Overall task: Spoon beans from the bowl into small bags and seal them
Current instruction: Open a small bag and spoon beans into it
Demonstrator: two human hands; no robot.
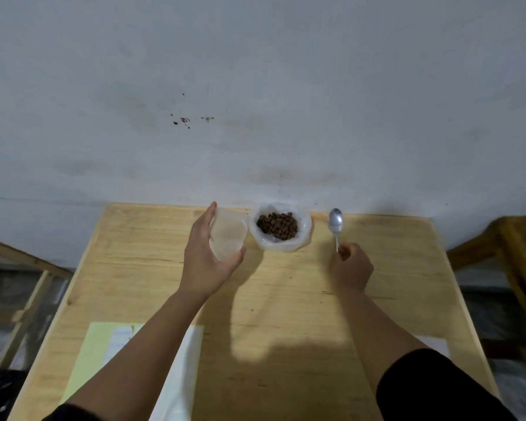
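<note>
Table (pixel 286 299): pale wood, set against a grey wall (pixel 255 86).

Bowl (pixel 281 226): stood at the far edge of the table, lined with clear plastic, holding brown beans (pixel 277 225).

Left hand (pixel 208 259): gripped a translucent bag (pixel 227 235), thumb and fingers curled round it, just left of the bowl; whether bag and bowl touched could not be told.

Right hand (pixel 351 265): fingers curled round the handle of a metal spoon (pixel 336 221), whose bowl end pointed toward the wall, right of the bowl and apart from it.

Near edge, left: yellow-green sheet (pixel 94 354) and white sheet (pixel 179 375), partly hidden under the left forearm.

Right sleeve (pixel 431 387): black.

Wooden frames stood at both sides of the table.
</note>
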